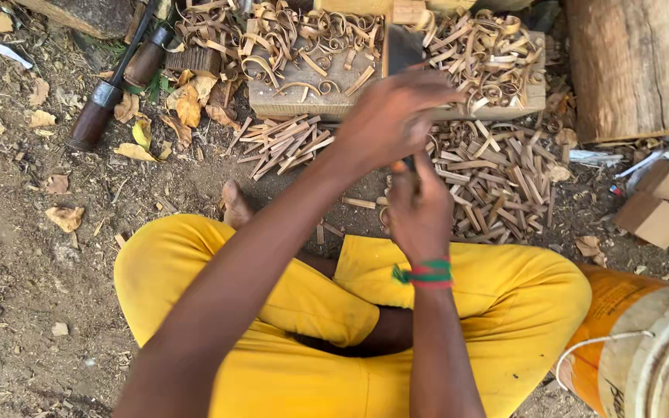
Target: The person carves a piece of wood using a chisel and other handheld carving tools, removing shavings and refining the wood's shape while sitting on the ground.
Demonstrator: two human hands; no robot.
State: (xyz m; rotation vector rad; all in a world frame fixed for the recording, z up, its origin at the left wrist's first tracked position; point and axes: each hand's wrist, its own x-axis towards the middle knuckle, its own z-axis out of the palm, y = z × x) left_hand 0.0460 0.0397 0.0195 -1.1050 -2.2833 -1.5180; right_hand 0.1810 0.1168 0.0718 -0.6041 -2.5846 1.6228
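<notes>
Shavings (303, 39) on block (303, 97); sticks (497, 174) before it, log (632, 66) right.

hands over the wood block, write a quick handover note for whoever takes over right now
Left hand: raised over the wood block, fingers curled; the dark blade shows just above it, grip not clear.
Right hand: closed around something small below the left hand; what it holds is hidden.
Things: curled shavings cover the block; cut sticks lie piled on the ground in front of it. A dark-handled tool lies to the left, untouched.
Done: many sticks and shavings already cut.
Left: cannot tell from this view.
</notes>
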